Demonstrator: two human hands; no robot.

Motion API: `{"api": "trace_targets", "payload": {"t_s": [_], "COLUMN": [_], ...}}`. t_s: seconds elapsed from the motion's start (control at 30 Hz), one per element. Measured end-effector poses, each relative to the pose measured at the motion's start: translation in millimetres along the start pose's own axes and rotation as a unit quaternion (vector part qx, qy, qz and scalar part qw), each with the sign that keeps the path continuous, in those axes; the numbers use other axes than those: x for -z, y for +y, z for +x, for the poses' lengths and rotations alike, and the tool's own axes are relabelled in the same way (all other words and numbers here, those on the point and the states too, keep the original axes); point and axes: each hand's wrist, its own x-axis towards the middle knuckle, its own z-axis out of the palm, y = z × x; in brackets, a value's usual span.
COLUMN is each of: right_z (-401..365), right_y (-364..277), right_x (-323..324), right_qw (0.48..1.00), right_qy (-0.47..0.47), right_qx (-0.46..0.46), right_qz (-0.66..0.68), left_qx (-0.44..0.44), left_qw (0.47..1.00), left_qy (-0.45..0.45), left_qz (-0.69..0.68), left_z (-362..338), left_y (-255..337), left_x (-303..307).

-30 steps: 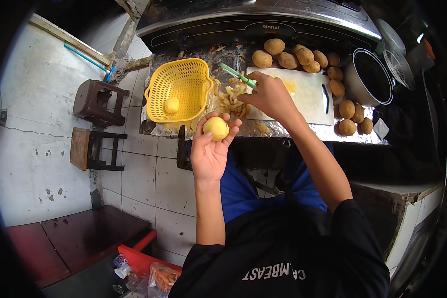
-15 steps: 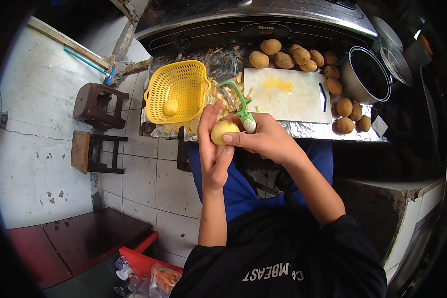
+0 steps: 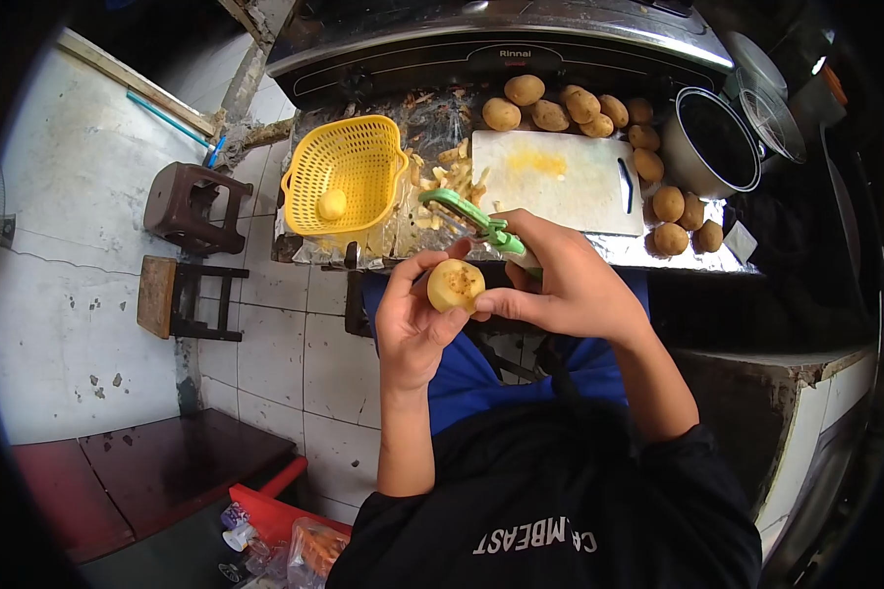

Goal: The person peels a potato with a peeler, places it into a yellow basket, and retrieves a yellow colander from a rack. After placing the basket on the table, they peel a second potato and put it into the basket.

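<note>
At the near edge of the foil-covered counter [image 3: 619, 250], my left hand [image 3: 413, 324] cups a potato [image 3: 456, 286], fingers curled round its left side and thumb pressed on top. The potato is pale yellow, smooth and wet where peeled. A rough, brown-flecked end faces up toward me, so its long axis seems to run end-on to my eyes.

My right hand [image 3: 570, 290] is closed around a green plastic peeler [image 3: 471, 221], with the thumb tip touching the potato's right side. The peeler's long axis slants from near right to far left, its head pointing at the heap of curled peelings [image 3: 447, 177].

Farther left stands a yellow lattice basket [image 3: 304, 167] holding one peeled potato [image 3: 332, 204]. A white cutting board [image 3: 560, 187] lies to the right, ringed by brown unpeeled potatoes [image 3: 550, 113].
</note>
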Motion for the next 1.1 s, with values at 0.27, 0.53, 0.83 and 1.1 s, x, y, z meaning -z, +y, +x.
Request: {"api": "trace_targets", "payload": {"t_s": [0.27, 0.53, 0.83, 1.1], "right_z": [-49.6, -65.6, -56.5, -48.7], "right_y": [-22.8, -29.8, -14.9, -18.5], "right_x": [11.3, 15.9, 13.3, 12.9], "right_qw": [0.993, 0.961, 0.953, 0.957], "right_qy": [-0.006, 0.015, 0.05, 0.044], "right_qx": [0.094, 0.156, 0.182, 0.186], "right_qz": [-0.071, -0.23, -0.239, -0.216], "left_qx": [-0.026, -0.025, 0.003, -0.064], "left_qw": [0.999, 0.998, 1.0, 0.994], "left_qy": [-0.01, -0.022, -0.027, 0.029], "left_qz": [-0.044, -0.055, 0.008, 0.082], "left_z": [-13.3, -17.5, -21.1, -16.3], "left_y": [15.0, 22.6, 26.9, 28.4], "left_x": [-5.2, -15.3, -20.9, -18.4]}}
